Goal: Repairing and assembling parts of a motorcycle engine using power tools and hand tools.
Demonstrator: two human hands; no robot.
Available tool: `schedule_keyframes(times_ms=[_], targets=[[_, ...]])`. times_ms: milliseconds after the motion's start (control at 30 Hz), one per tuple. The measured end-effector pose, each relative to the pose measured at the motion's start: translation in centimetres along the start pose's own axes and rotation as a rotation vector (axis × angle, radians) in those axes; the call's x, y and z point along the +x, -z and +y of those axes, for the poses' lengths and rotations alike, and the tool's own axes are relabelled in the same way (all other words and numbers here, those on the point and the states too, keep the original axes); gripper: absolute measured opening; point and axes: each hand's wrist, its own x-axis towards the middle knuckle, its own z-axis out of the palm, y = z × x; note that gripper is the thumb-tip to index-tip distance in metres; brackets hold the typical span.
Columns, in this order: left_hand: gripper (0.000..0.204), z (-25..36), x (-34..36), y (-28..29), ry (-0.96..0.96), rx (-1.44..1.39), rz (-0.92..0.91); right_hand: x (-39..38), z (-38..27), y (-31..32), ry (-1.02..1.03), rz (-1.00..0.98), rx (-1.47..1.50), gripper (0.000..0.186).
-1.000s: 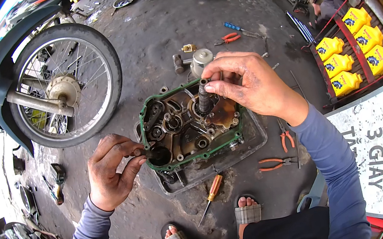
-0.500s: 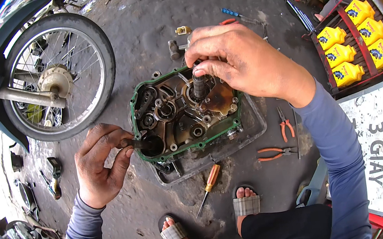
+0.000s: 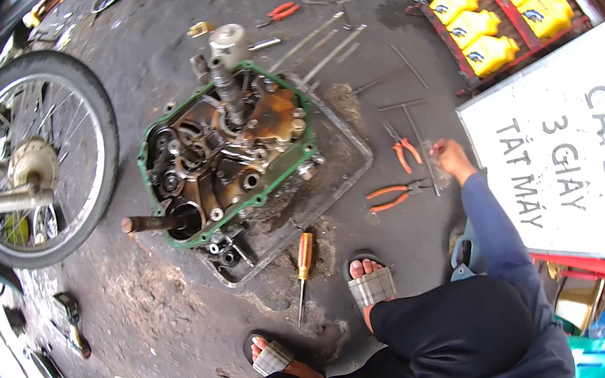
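Note:
My right hand is out at the right, close above a T-handle wrench on the floor. Its fingers are bent and blurred, and whether they touch the wrench is unclear. My left hand is out of view; a sliver of skin by the left knee is too small to make out. The open engine case, edged with a green gasket, rests on a dark tray. A splined shaft stands up in it. From its near left corner a brown metal rod sticks out.
Two orange-handled pliers and a screwdriver lie near the case. Long thin rods and a metal cylinder lie beyond. A motorcycle wheel stands left; yellow bottles and a white sign are right.
My right hand has let go of the splined shaft and moved right toward the T-handle wrench. My left hand has released the brown rod and left view. The view has shifted to the right.

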Motion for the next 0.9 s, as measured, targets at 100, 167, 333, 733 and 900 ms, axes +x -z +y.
schedule_keyframes(times_ms=[100, 167, 333, 733, 900], targets=[[0.024, -5.9, 4.7, -25.8, -0.013, 0.255, -0.118, -5.8, 10.0, 1.3, -0.065, 0.026, -0.433, 0.014], [0.021, -1.7, 1.2, -26.2, -0.117, 0.434, -0.046, -6.7, 10.9, -1.8, -0.086, 0.156, -0.427, 0.019], [0.015, 0.8, -2.9, -25.7, -0.304, 0.810, 0.099, -6.5, 6.6, -2.8, -0.279, 0.297, -0.300, 0.022], [0.013, 11.8, -2.6, -33.3, -0.606, 0.543, 0.052, -7.4, -7.7, 4.8, -0.271, 0.219, 0.895, 0.030], [0.013, 10.2, -0.9, -34.9, -0.617, 0.411, -0.035, -5.3, 2.0, 1.2, -0.353, 0.178, 0.445, 0.027]])
